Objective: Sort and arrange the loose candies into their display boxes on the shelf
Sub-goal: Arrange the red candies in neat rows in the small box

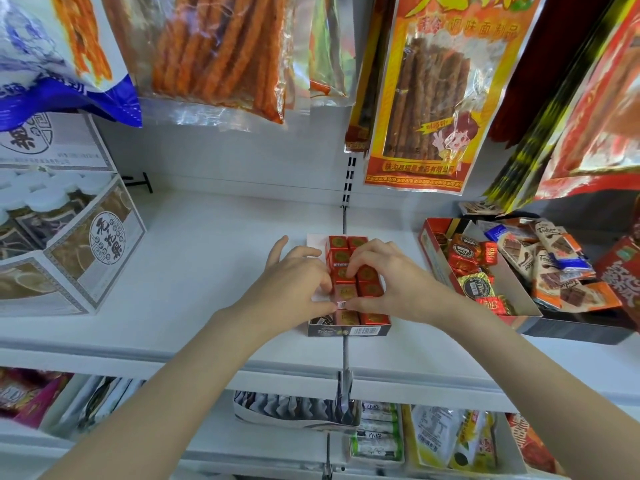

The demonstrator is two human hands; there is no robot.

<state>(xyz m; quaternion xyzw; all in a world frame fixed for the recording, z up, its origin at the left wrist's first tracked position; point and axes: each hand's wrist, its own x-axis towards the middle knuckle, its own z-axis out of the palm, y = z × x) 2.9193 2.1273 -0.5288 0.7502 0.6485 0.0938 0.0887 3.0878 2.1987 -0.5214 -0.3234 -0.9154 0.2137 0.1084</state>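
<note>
A small display box [349, 330] stands on the white shelf, filled with two rows of red foil-wrapped square candies [348, 242]. My left hand [298, 278] and my right hand [388, 275] meet over the box's middle. The fingertips of both pinch one red candy [344, 292] in the left row, pressing it among its neighbours. A dark candy [322, 320] lies in the box's front left corner. To the right, a larger red box [429, 251] holds a loose jumble of red, gold and brown wrapped candies [467, 261] and chocolate bars [550, 275].
A grey printed carton [83, 258] of white-capped jars stands at the left of the shelf. Hanging snack bags [221, 50] crowd the space overhead. A red packet [620, 271] sits at the far right. The lower shelf [298, 410] holds more packets.
</note>
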